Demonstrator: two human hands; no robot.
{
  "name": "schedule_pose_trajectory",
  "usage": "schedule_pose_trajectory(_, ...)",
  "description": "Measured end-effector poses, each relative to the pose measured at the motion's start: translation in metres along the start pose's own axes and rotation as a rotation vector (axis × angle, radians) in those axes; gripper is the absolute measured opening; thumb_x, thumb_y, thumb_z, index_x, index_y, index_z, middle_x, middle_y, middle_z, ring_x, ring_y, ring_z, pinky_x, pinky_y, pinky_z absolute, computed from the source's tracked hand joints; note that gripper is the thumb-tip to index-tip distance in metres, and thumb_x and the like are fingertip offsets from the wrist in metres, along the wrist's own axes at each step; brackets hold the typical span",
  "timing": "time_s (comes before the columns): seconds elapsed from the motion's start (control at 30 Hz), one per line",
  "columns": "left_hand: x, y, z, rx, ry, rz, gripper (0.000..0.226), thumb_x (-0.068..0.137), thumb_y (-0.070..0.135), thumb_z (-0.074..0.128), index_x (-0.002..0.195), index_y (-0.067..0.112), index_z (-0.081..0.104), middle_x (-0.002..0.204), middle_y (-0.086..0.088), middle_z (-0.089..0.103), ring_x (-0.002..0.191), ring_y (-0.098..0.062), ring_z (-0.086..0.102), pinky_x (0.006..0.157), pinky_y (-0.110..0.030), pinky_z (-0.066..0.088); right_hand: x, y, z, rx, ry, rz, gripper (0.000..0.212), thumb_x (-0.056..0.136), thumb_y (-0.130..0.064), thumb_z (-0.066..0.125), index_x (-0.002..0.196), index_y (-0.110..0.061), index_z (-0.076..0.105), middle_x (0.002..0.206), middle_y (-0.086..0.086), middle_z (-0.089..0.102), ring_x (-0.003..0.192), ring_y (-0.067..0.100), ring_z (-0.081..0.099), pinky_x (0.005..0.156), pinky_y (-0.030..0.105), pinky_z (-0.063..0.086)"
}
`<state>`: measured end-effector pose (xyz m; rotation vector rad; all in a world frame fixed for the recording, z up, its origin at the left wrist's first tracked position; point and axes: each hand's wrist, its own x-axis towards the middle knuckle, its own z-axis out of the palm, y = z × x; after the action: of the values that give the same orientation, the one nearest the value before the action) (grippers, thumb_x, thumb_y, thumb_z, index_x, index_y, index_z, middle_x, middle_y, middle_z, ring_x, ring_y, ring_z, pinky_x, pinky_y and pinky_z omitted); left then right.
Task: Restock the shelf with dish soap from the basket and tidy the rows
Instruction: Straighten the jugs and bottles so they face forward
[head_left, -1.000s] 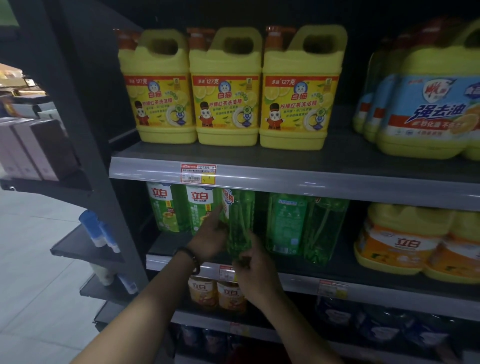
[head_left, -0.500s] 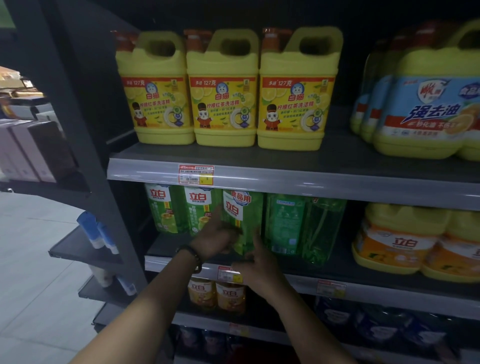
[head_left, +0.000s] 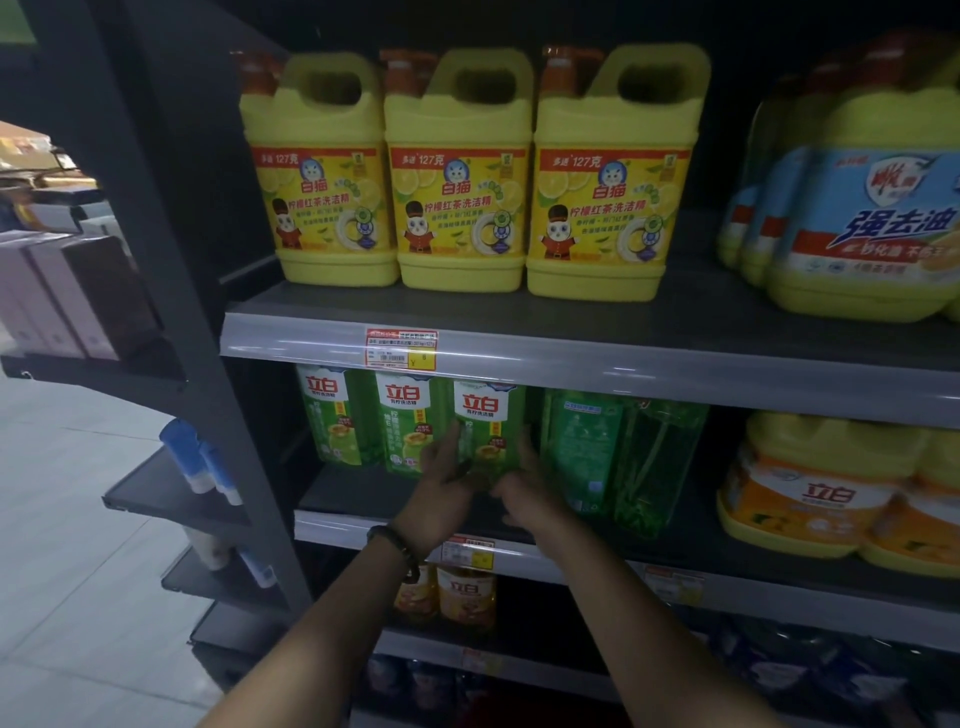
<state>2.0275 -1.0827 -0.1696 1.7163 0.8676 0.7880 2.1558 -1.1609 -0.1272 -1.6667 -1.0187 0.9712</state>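
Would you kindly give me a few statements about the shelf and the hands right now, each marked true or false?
1. Both hands hold the third green bottle on the middle shelf. True: left hand and right hand flank it.
2. Its label faces backward. False: the front label faces out.
3. Three yellow jugs stand side by side on the upper shelf. True.
4. The left wrist is bare. False: it wears a dark bracelet.
5. The green bottle right of the held one shows its front label. False: its back label shows.
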Motion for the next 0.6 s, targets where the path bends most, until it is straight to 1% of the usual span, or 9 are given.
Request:
schedule_pose_trajectory(0.1, -0.009, 0.024, 0.004, -0.028, 0.011, -0.020, 0.067, 0.088, 0.044, 0.066, 0.152, 0.044, 0.046, 0.152, -0.005, 0.044, 0.138, -0.024, 0.050, 0.115, -0.050, 0.046, 0.007, -0.001, 0.002, -0.010, -0.010, -0.020, 0.081, 0.103, -0.014, 0.059, 0.161, -0.053, 0.018, 0.134, -0.008, 0.062, 0.113, 0.020, 0.063, 0.105, 0.059, 0.055)
schedule_pose_trajectory(0.2, -0.008, 0.032, 0.006, -0.067, 0.010, -0.075, 0.062, 0.098, 0.056, 0.052, 0.156, 0.038, 0.038, 0.146, 0.006, 0.038, 0.129, -0.007, 0.048, 0.109, -0.031, 0.044, 0.010, -0.006, 0.002, -0.036, -0.016, 0.018, 0.092, 0.104, -0.010, 0.056, 0.166, -0.049, 0.000, 0.134, -0.002, 0.061, 0.093, 0.012, 0.062, 0.100, 0.059, 0.058)
schedule_pose_trajectory(0.23, -0.008, 0.034, 0.007, -0.129, 0.028, -0.111, 0.066, 0.099, 0.063, 0.049, 0.157, 0.035, 0.036, 0.149, 0.006, 0.040, 0.129, -0.007, 0.050, 0.110, -0.032, 0.044, 0.012, -0.006, 0.002, -0.038, -0.015, 0.017, 0.093, 0.106, -0.011, 0.055, 0.166, -0.048, -0.004, 0.139, 0.001, 0.060, 0.091, 0.010, 0.060, 0.101, 0.057, 0.059)
schedule_pose_trajectory(0.3, -0.007, 0.033, 0.006, -0.287, 0.100, -0.181, 0.077, 0.093, 0.074, 0.045, 0.155, 0.029, 0.038, 0.151, 0.002, 0.050, 0.132, -0.014, 0.055, 0.116, -0.043, 0.043, 0.012, -0.010, 0.002, -0.048, -0.026, 0.036, 0.093, 0.108, -0.015, 0.054, 0.166, -0.046, -0.012, 0.137, 0.002, 0.059, 0.086, 0.010, 0.059, 0.100, 0.057, 0.059)
schedule_pose_trajectory(0.4, -0.013, 0.037, 0.007, -0.323, 0.107, -0.202, 0.087, 0.089, 0.077, 0.033, 0.161, 0.029, 0.033, 0.158, 0.003, 0.042, 0.144, -0.022, 0.045, 0.124, -0.050, 0.034, 0.007, -0.012, 0.002, -0.089, -0.039, 0.057, 0.094, 0.109, -0.014, 0.051, 0.165, -0.042, -0.018, 0.150, 0.008, 0.056, 0.091, 0.015, 0.060, 0.101, 0.056, 0.059)
schedule_pose_trajectory(0.43, -0.018, 0.042, 0.008, -0.324, 0.105, -0.194, 0.085, 0.092, 0.077, 0.031, 0.162, 0.029, 0.032, 0.160, 0.004, 0.039, 0.145, -0.022, 0.043, 0.125, -0.049, 0.032, 0.007, -0.011, 0.001, -0.099, -0.039, 0.054, 0.095, 0.109, -0.012, 0.052, 0.166, -0.042, -0.018, 0.152, 0.008, 0.054, 0.099, 0.019, 0.063, 0.102, 0.056, 0.058)
schedule_pose_trajectory(0.5, -0.020, 0.045, 0.007, -0.311, 0.110, -0.186, 0.073, 0.102, 0.071, 0.028, 0.160, 0.028, 0.034, 0.154, 0.006, 0.043, 0.140, -0.018, 0.045, 0.119, -0.041, 0.035, 0.005, -0.011, 0.000, -0.116, -0.030, 0.027, 0.096, 0.107, -0.010, 0.053, 0.166, -0.043, -0.016, 0.144, 0.003, 0.055, 0.114, 0.027, 0.064, 0.101, 0.055, 0.058)
schedule_pose_trajectory(0.57, -0.020, 0.043, 0.004, -0.233, 0.102, -0.169, 0.056, 0.107, 0.064, 0.025, 0.152, 0.033, 0.040, 0.149, 0.007, 0.047, 0.138, -0.017, 0.047, 0.118, -0.040, 0.035, 0.003, -0.007, 0.001, -0.160, -0.001, -0.029, 0.096, 0.102, -0.005, 0.057, 0.167, -0.044, -0.002, 0.143, -0.004, 0.057, 0.113, 0.021, 0.063, 0.093, 0.046, 0.059)
schedule_pose_trajectory(0.6, -0.021, 0.042, 0.003, -0.173, 0.090, -0.160, 0.055, 0.107, 0.064, 0.026, 0.150, 0.035, 0.045, 0.151, 0.005, 0.050, 0.140, -0.019, 0.048, 0.121, -0.043, 0.036, 0.000, -0.003, 0.002, -0.189, 0.023, -0.055, 0.095, 0.098, 0.000, 0.059, 0.167, -0.043, 0.009, 0.142, -0.007, 0.060, 0.113, 0.019, 0.065, 0.092, 0.043, 0.059)
